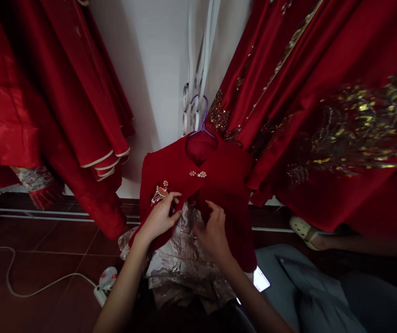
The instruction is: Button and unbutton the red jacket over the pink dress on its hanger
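A dark red sleeveless vest (231, 185) hangs in front of me on a purple hanger (203, 125). A jewelled clasp (198, 174) joins its front below the neckline, and a beaded ornament (159, 193) sits on one side of the chest. Below the clasp the front parts over shiny, crinkled silvery-pink fabric (184, 249). Beside the ornament, my left hand (162, 216) rests on the vest near its front edge, fingers bent and apart from the thumb. My right hand (213, 232) lies at the opposite edge, fingers loosely spread. Neither hand visibly grips anything.
Red garments (80, 83) hang on the left, and sequinned red ones (288, 92) on the right. A white cable (46, 286) crosses the tiled floor. At lower right are a lit phone (261, 280), grey-blue cloth (295, 282) and someone's foot in a clog (304, 232).
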A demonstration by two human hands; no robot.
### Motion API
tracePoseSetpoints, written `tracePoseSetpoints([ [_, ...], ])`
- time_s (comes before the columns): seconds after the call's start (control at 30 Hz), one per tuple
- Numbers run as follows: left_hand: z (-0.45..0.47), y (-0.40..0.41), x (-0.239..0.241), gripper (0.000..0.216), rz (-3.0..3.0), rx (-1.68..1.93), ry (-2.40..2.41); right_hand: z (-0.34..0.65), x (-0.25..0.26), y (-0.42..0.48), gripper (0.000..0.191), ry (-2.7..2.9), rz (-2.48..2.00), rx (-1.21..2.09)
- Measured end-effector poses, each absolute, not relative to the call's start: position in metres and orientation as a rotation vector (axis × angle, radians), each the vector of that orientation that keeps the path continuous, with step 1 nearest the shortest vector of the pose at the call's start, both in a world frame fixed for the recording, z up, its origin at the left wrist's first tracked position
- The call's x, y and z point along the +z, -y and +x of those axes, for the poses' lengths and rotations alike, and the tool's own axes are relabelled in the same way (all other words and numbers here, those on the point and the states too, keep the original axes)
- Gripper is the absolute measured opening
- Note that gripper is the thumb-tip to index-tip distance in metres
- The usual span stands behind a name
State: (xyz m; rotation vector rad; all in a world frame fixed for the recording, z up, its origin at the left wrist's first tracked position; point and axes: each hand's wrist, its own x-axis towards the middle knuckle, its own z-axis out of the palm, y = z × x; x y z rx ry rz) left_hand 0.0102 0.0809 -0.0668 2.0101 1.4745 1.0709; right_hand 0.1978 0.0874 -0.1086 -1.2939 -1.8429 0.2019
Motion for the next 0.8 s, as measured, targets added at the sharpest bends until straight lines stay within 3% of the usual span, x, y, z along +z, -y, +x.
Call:
tracePoseSetpoints([
  [0.2,0.017,-0.070,-0.065,0.025,1.707,1.310,-1.389,0.232,-0.146,-0.091,0.058,1.878,-1.407,-0.098],
  [0.33,0.034,-0.063,-0.048,0.022,1.456,1.413,-1.267,0.263,-0.156,-0.098,0.046,1.858,-1.272,-0.013],
  [0.43,0.052,-0.066,-0.062,0.030,1.342,1.448,-1.245,0.273,-0.152,-0.095,0.041,1.800,-1.330,0.109],
  [0.63,0.070,-0.091,-0.114,0.055,1.402,1.278,-1.235,0.288,-0.085,-0.102,0.018,1.574,-1.374,0.367],
  [0.8,0.073,-0.106,-0.117,0.059,1.334,1.294,-1.239,0.296,0.002,-0.096,0.031,1.568,-1.330,0.571],
])
